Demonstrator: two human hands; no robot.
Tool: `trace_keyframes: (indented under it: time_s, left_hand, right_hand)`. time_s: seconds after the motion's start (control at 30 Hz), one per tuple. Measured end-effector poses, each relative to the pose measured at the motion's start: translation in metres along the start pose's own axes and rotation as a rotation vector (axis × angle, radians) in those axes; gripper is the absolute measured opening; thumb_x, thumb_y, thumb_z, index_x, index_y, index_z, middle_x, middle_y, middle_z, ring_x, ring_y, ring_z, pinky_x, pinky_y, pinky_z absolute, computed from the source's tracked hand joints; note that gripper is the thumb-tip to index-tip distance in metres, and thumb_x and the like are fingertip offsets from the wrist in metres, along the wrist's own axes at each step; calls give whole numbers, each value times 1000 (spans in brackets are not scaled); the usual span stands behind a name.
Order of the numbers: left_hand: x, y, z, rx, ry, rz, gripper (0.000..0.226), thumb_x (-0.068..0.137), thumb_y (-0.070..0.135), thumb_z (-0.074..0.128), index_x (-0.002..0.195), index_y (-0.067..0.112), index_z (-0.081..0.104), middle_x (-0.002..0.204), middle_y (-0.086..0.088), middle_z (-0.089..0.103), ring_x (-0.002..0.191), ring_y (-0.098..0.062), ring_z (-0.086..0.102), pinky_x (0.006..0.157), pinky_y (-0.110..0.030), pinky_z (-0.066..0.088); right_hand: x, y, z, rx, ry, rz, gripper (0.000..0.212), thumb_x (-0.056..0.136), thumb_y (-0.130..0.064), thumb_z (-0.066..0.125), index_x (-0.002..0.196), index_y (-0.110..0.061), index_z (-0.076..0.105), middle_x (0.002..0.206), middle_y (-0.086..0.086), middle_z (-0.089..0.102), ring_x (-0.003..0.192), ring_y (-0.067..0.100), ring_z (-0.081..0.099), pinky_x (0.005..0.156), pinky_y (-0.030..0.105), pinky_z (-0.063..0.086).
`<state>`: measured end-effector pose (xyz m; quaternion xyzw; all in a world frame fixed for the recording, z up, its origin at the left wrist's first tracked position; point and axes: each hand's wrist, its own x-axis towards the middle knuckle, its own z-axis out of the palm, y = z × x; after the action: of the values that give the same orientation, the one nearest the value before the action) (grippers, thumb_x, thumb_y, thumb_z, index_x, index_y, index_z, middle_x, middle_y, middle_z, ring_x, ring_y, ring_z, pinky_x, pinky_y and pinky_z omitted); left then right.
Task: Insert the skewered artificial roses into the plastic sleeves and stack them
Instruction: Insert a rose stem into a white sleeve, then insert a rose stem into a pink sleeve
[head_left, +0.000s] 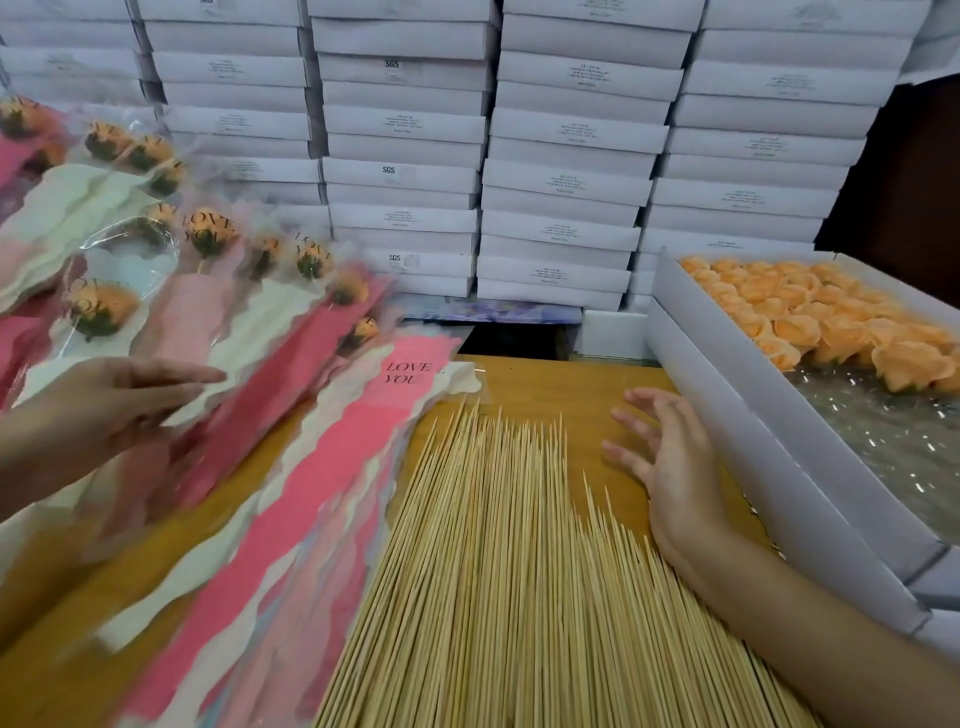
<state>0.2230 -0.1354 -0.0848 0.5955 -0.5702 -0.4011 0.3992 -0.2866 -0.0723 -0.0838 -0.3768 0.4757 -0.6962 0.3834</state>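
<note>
Bare left hand (111, 400), bare right hand (670, 462), bare forearms (810, 623), slender fingers (631, 423).

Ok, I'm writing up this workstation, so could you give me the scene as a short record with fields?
Left hand: open, fingers straight, on the sleeved roses
Right hand: open, fingers spread, holds nothing, over the table
Skewers: loose heap, middle of the table
Empty sleeves: stack left of the heap, top printed LOVE YOU
Loose roses: orange, in the white box at right
</note>
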Motion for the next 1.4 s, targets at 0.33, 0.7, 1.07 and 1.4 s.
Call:
trace_keyframes:
  time_s: [0.33, 0.7, 1.07, 1.4]
  left_hand:
    - [-45, 43, 53, 924, 134, 99, 48, 82, 23, 75, 119, 45, 54, 47, 6, 52, 39, -10, 51, 45, -28, 47]
    - [-81, 114, 144, 1454, 74, 327, 20, 95, 51, 43, 111, 44, 52, 95, 13, 65, 80, -8, 62, 60, -24, 46]
    - [-69, 93, 224, 1194, 38, 536, 36, 97, 43, 39, 73, 19, 49, 69, 4, 51, 71, -17, 54, 56, -30, 28]
    - [-71, 81, 226, 1130, 102, 648, 36, 98, 40, 41, 71, 18, 48, 64, 1, 57, 64, -23, 58, 53, -31, 28]
  right_hand:
    - [-2, -2, 1, -30, -25, 29, 27, 105, -15, 36, 95, -19, 60, 110, -2, 64, 96, 11, 65, 62, 25, 56]
    - [-5, -4, 1, -74, -49, 38, 29, 105, -11, 37, 91, -19, 62, 105, -1, 67, 86, 10, 66, 61, 25, 54]
    - [-10, -7, 2, -123, -114, 39, 34, 104, -10, 36, 85, -16, 64, 81, -6, 72, 70, 5, 66, 56, 21, 53]
    - [-37, -47, 18, -541, -527, -97, 23, 98, -6, 45, 92, -19, 63, 91, -5, 70, 74, 8, 64, 65, 25, 51]
